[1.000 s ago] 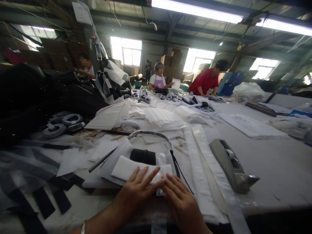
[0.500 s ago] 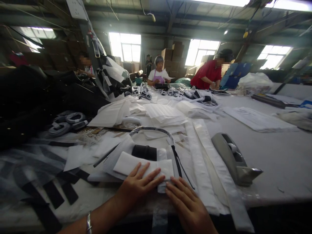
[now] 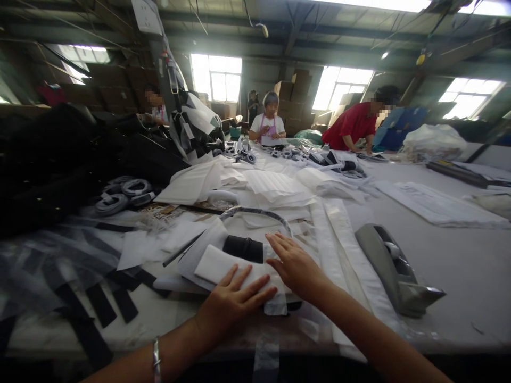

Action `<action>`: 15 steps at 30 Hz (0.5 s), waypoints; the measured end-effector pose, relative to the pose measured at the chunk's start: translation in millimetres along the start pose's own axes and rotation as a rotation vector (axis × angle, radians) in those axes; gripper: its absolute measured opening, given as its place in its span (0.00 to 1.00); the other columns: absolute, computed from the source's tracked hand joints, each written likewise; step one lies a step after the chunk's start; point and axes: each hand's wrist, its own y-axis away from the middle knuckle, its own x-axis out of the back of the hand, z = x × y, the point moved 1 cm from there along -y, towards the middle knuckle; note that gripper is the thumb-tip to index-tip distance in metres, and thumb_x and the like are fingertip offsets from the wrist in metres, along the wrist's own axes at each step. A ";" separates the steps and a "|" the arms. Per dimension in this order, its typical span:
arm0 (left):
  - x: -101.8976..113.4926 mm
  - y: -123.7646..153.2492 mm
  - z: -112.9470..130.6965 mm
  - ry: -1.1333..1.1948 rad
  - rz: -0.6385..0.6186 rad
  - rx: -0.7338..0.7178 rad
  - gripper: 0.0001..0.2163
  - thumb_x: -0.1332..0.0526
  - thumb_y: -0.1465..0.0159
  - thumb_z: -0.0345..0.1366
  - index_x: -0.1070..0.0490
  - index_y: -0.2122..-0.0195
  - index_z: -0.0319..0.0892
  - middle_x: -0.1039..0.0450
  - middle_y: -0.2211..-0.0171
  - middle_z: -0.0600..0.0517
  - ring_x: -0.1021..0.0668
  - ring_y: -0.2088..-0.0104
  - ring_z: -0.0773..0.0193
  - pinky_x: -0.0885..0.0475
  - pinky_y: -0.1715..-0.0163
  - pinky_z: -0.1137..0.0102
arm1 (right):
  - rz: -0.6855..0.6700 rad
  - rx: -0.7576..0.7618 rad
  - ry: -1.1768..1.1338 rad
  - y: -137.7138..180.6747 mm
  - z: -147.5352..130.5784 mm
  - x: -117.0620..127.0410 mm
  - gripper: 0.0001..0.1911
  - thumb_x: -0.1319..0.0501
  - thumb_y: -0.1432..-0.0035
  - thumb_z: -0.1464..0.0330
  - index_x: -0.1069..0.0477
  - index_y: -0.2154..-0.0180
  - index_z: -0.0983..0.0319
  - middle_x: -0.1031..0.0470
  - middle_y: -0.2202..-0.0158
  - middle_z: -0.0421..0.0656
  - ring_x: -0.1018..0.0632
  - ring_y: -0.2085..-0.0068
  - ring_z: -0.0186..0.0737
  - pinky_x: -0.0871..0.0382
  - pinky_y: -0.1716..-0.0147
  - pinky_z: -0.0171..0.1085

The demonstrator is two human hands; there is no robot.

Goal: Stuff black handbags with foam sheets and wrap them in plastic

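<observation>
In front of me lies a black handbag (image 3: pixel 241 248), mostly covered, with its arched handle (image 3: pixel 265 211) in clear wrap. A folded white foam sheet (image 3: pixel 209 264) lies over the bag's near side. My left hand (image 3: pixel 239 298) rests flat on this sheet, fingers spread, holding nothing. My right hand (image 3: pixel 297 266) is open too, its fingers stretched out across the bag's right part beside the handle. Under its palm a strip of clear tape (image 3: pixel 275 305) runs down toward the front; its upper part is partly hidden.
A grey tape dispenser (image 3: pixel 385 266) stands to the right, beside long white wrapping strips (image 3: pixel 339 234). Stacked foam sheets (image 3: pixel 275 186) lie behind the bag. Black straps in plastic (image 3: pixel 99 303) and coiled straps (image 3: pixel 112 203) are at left. Co-workers sit and stand across the table.
My right hand has moved up and away from me, from the sheet's lower right corner to the bag's right part. The left hand stays on the sheet. The view has shifted slightly.
</observation>
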 end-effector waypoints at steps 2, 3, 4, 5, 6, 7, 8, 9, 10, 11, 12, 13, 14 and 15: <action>-0.9 0.3 -0.2 -0.016 0.025 -0.001 0.18 0.47 0.28 0.36 0.36 0.38 0.57 0.36 0.36 0.61 0.25 0.44 0.52 0.27 0.45 0.53 | -0.135 0.018 -0.003 -22.0 7.9 -7.8 0.26 0.43 0.33 0.66 0.38 0.38 0.72 0.33 0.38 0.57 0.33 0.36 0.52 0.39 0.37 0.50; -1.3 0.4 -0.3 -0.023 0.032 0.002 0.18 0.47 0.28 0.36 0.36 0.38 0.57 0.37 0.36 0.61 0.25 0.44 0.52 0.27 0.46 0.53 | -0.165 0.027 -0.003 -27.2 11.0 -12.1 0.25 0.43 0.33 0.65 0.36 0.39 0.71 0.31 0.39 0.56 0.32 0.37 0.52 0.38 0.38 0.49; -1.8 0.4 -0.4 -0.027 0.034 0.005 0.18 0.47 0.27 0.36 0.36 0.38 0.57 0.37 0.36 0.61 0.25 0.45 0.52 0.27 0.46 0.53 | -0.181 0.031 0.000 -29.3 13.4 -16.0 0.24 0.43 0.33 0.64 0.34 0.40 0.70 0.29 0.40 0.55 0.30 0.38 0.52 0.38 0.38 0.49; -2.2 0.4 -0.5 -0.028 0.035 0.010 0.18 0.48 0.27 0.36 0.36 0.38 0.58 0.37 0.36 0.62 0.24 0.45 0.52 0.26 0.47 0.53 | -0.198 0.027 0.005 -29.2 15.1 -19.1 0.23 0.44 0.32 0.63 0.33 0.41 0.69 0.28 0.41 0.55 0.30 0.39 0.52 0.39 0.38 0.50; -2.6 0.2 -0.6 -0.025 0.035 0.010 0.18 0.48 0.27 0.36 0.36 0.38 0.58 0.37 0.36 0.62 0.24 0.45 0.52 0.26 0.47 0.53 | -0.211 0.016 0.011 -27.8 16.1 -21.1 0.23 0.45 0.31 0.63 0.32 0.41 0.69 0.27 0.42 0.55 0.29 0.39 0.52 0.40 0.37 0.51; -3.0 -0.1 -0.7 -0.021 0.034 0.010 0.18 0.49 0.27 0.36 0.35 0.39 0.58 0.36 0.37 0.63 0.24 0.45 0.53 0.25 0.48 0.54 | -0.221 0.000 0.018 -26.1 16.4 -22.1 0.22 0.46 0.31 0.63 0.32 0.42 0.68 0.27 0.42 0.55 0.29 0.39 0.53 0.41 0.37 0.53; -3.3 -0.5 -0.9 -0.016 0.036 0.010 0.18 0.49 0.27 0.36 0.35 0.39 0.58 0.35 0.37 0.64 0.24 0.46 0.53 0.25 0.48 0.54 | -0.229 -0.017 0.025 -24.6 16.1 -22.2 0.22 0.47 0.31 0.62 0.31 0.42 0.68 0.26 0.44 0.55 0.29 0.39 0.54 0.42 0.38 0.56; -3.7 -1.0 -1.2 -0.011 0.040 0.010 0.17 0.50 0.27 0.36 0.34 0.39 0.58 0.33 0.38 0.64 0.23 0.46 0.53 0.25 0.49 0.54 | -0.236 -0.034 0.033 -23.8 15.4 -21.6 0.22 0.47 0.31 0.62 0.30 0.43 0.68 0.25 0.45 0.56 0.29 0.40 0.55 0.44 0.38 0.58; -4.0 -1.4 -1.5 -0.005 0.048 0.014 0.17 0.50 0.27 0.36 0.34 0.40 0.58 0.32 0.39 0.64 0.23 0.47 0.53 0.24 0.49 0.54 | -0.242 -0.049 0.040 -23.6 14.4 -20.6 0.21 0.47 0.31 0.62 0.29 0.44 0.68 0.24 0.46 0.56 0.29 0.40 0.57 0.45 0.38 0.61; -4.3 -1.9 -1.9 0.000 0.057 0.019 0.17 0.49 0.27 0.36 0.34 0.40 0.59 0.31 0.40 0.64 0.23 0.47 0.53 0.24 0.49 0.54 | -0.248 -0.062 0.047 -23.9 13.2 -19.5 0.21 0.46 0.31 0.62 0.29 0.45 0.68 0.23 0.48 0.55 0.30 0.40 0.59 0.46 0.39 0.63; -4.6 -2.3 -2.2 0.006 0.068 0.022 0.17 0.49 0.27 0.36 0.34 0.40 0.59 0.30 0.41 0.64 0.23 0.48 0.54 0.24 0.49 0.54 | -0.252 -0.072 0.052 -24.5 12.2 -18.4 0.21 0.46 0.31 0.61 0.28 0.46 0.68 0.22 0.49 0.55 0.30 0.40 0.60 0.46 0.39 0.64; -4.7 -2.6 -2.5 0.012 0.080 0.026 0.17 0.49 0.27 0.36 0.34 0.40 0.60 0.30 0.41 0.64 0.22 0.48 0.54 0.24 0.49 0.55 | -0.256 -0.079 0.056 -24.9 11.3 -17.5 0.20 0.46 0.32 0.61 0.28 0.47 0.68 0.22 0.49 0.55 0.30 0.40 0.60 0.46 0.40 0.64; -4.8 -2.8 -2.8 0.019 0.091 0.029 0.17 0.48 0.27 0.37 0.34 0.40 0.61 0.29 0.42 0.64 0.22 0.48 0.54 0.25 0.49 0.55 | -0.260 -0.083 0.058 -24.9 10.8 -16.9 0.20 0.46 0.31 0.61 0.27 0.48 0.67 0.22 0.50 0.54 0.30 0.40 0.60 0.46 0.40 0.63; -4.8 -2.9 -3.0 0.026 0.102 0.030 0.17 0.48 0.27 0.37 0.34 0.40 0.62 0.28 0.42 0.64 0.22 0.48 0.54 0.25 0.49 0.55 | -0.264 -0.084 0.058 -24.4 10.6 -16.6 0.19 0.46 0.31 0.61 0.27 0.48 0.66 0.22 0.50 0.54 0.30 0.40 0.59 0.46 0.40 0.62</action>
